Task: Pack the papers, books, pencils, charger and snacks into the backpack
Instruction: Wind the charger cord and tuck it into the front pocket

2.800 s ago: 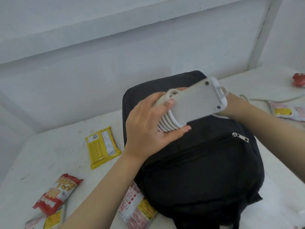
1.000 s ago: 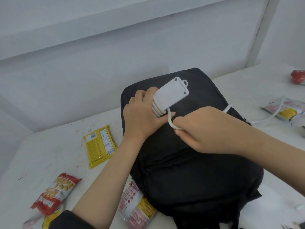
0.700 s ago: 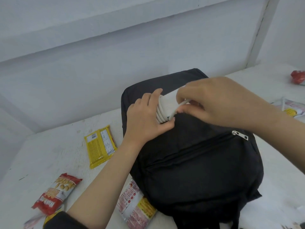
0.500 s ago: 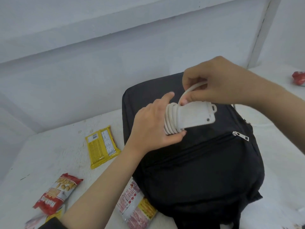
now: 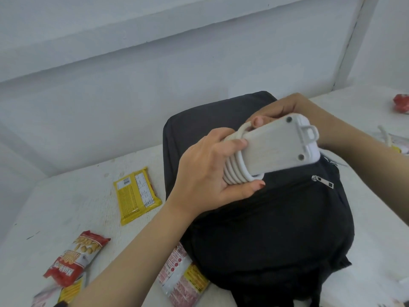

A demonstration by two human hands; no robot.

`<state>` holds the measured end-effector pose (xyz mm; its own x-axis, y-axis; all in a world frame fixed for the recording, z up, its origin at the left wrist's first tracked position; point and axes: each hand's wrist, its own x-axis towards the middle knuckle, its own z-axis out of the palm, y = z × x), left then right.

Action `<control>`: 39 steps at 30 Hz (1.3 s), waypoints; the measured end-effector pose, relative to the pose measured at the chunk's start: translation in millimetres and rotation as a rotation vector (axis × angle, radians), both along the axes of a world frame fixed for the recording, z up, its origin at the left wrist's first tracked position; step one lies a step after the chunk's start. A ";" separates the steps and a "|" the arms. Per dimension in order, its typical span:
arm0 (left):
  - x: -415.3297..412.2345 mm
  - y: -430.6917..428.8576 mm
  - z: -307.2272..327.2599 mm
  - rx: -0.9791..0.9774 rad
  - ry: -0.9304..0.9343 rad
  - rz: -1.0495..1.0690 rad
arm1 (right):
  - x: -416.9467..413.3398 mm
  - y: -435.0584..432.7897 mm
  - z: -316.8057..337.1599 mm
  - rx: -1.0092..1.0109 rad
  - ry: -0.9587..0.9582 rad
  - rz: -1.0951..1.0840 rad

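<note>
Right hand [image 5: 285, 111] dropped behind the white charger [image 5: 276, 147], grip curled on its far side; left hand [image 5: 205, 173] grip wraps the coiled cord [image 5: 235, 172] over the black backpack [image 5: 265, 222].

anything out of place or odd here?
One thing: a pink and yellow snack packet lies pinned partly under the near left edge of the backpack, so it can't be lifted freely. Otherwise the left hand and right hand hold the cable-wrapped charger above the backpack. Nothing looks spilled or damaged.
</note>
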<state>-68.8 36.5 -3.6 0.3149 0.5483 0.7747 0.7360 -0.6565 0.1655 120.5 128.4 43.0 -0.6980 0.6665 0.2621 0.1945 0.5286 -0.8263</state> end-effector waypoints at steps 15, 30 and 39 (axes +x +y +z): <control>-15.3 14.9 27.5 -0.179 -0.389 0.476 | 4.9 -20.5 -37.6 0.467 -0.426 -0.354; -25.6 40.4 -13.1 -0.288 -0.072 0.668 | 2.9 -46.2 -7.0 0.778 -0.630 -0.393; -26.7 44.2 -17.6 -0.300 0.062 0.670 | -15.4 -54.1 -21.5 0.802 -0.564 -0.224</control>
<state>-95.5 80.7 -21.2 -0.1237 0.8241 0.5528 0.9772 0.0043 0.2123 105.1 74.2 21.4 -0.7389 0.5692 0.3606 0.6106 0.7919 0.0014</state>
